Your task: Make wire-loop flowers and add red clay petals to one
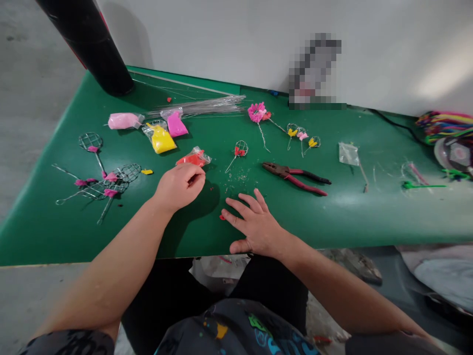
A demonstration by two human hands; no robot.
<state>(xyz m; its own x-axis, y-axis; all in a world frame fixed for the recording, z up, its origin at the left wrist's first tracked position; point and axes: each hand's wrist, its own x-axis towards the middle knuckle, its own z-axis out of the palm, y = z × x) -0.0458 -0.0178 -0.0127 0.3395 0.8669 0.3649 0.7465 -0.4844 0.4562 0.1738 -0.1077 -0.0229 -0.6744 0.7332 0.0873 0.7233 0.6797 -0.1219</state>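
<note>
My left hand (181, 187) is closed, its fingers curled beside a small clear bag of red modelling clay (194, 158). Whatever those fingers hold, if anything, is hidden. Flat over the table near its front edge, my right hand (254, 222) has its fingers spread. A tiny red clay piece (222, 217) lies at one of its fingertips. Beyond the hands sits a small round wire-mesh piece (241, 149) with a red clay bow and a twisted wire handle. Pliers (295, 177) with red and black handles lie to its right, near scattered clear crumbs (240, 178).
Bags of pink clay (123, 121), yellow clay (160, 138) and magenta clay (176, 123) lie behind my left hand. Wire rackets (111, 185) are heaped at left. Straight wires (207, 106), a pink clay flower (256, 112) and colourful pipe cleaners (445, 122) line the back.
</note>
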